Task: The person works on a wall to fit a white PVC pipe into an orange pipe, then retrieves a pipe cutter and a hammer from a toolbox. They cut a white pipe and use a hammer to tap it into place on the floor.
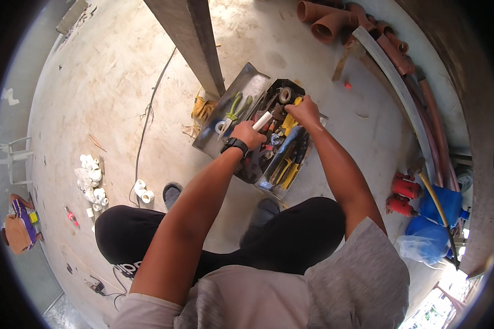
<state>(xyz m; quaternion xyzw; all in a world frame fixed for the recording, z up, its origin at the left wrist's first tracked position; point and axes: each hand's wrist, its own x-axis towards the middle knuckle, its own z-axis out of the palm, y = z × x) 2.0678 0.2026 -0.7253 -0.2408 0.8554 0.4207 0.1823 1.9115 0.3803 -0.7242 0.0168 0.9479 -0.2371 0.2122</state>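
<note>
My left hand (248,135), with a black watch at its wrist, is closed around a short white plastic pipe (262,121). My right hand (305,113) is closed on a yellow tool (289,125) at the far end of an open metal toolbox (280,192); its exact kind is hidden by my fingers. Inside the box lie a roll of tape (285,95), a blue tool (287,143), yellow-handled tools (287,171) and several jumbled tools. Green-handled pliers (234,109) and a white roll (220,127) rest in the tray-like lid (208,140) on the left.
A post (195,41) stands just beyond the toolbox, with yellow gloves (203,108) at its foot. White pipe fittings (90,178) and a dark cable (148,112) lie left. Brown pipes (329,24), red objects (405,187) and a blue container (441,205) line the right. A person (19,227) is far left.
</note>
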